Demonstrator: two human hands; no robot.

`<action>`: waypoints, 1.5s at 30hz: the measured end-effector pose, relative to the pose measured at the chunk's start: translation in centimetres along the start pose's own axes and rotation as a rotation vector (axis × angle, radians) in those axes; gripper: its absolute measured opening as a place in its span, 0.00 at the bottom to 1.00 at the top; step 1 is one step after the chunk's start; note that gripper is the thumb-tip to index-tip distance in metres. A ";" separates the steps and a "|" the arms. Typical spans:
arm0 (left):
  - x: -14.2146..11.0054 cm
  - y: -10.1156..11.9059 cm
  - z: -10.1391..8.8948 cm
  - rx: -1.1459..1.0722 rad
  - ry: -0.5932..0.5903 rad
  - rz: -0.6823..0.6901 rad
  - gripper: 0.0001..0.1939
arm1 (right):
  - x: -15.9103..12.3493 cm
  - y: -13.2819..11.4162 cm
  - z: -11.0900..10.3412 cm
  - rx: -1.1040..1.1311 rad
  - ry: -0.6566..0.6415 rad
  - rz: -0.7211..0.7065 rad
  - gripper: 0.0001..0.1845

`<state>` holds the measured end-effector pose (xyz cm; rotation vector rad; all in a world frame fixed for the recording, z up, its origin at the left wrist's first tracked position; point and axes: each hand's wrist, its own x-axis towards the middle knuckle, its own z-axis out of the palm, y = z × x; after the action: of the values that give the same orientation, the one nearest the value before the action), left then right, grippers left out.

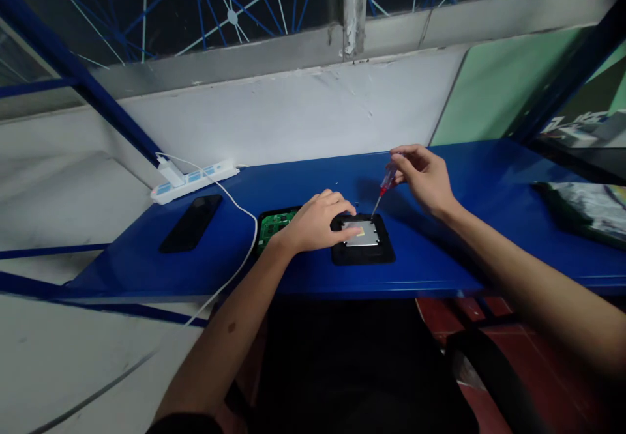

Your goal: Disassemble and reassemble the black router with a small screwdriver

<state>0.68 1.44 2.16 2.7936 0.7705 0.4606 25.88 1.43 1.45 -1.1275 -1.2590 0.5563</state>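
My right hand [424, 176] pinches the clear handle of a screwdriver [387, 182] with a red collar. The screwdriver leans, its tip at the back right corner of a silver metal plate [369, 235]. This plate lies in a flat black plastic cover [363, 258] on the table. My left hand [317, 221] holds the cover at its left side, thumb on the plate and index finger along the back edge. Partly hidden behind that hand, a green circuit board [272, 225] sits in a second black casing.
A black phone [190, 224] lies on the blue table [303, 180] at the left. Behind it is a white power strip [195, 182] with a charger; its white cable [249, 214] runs past the circuit board. Tiny bits, perhaps screws, lie behind the cover. A silvery bag [591, 209] is far right.
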 end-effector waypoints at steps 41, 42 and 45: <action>0.4 1.2 0.7 -0.009 -0.032 0.084 0.19 | 0.2 0.7 0.1 -0.025 -0.016 0.117 0.11; 0.4 1.2 0.8 -0.007 -0.032 0.085 0.19 | 0.2 0.7 0.1 -0.029 -0.016 0.116 0.11; 0.4 1.2 1.1 -0.003 -0.037 0.090 0.19 | 0.1 0.6 0.2 -0.036 -0.020 0.119 0.11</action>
<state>1.97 0.51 1.60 2.8348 0.6381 0.4233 25.91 1.84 0.99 -1.2354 -1.2285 0.6374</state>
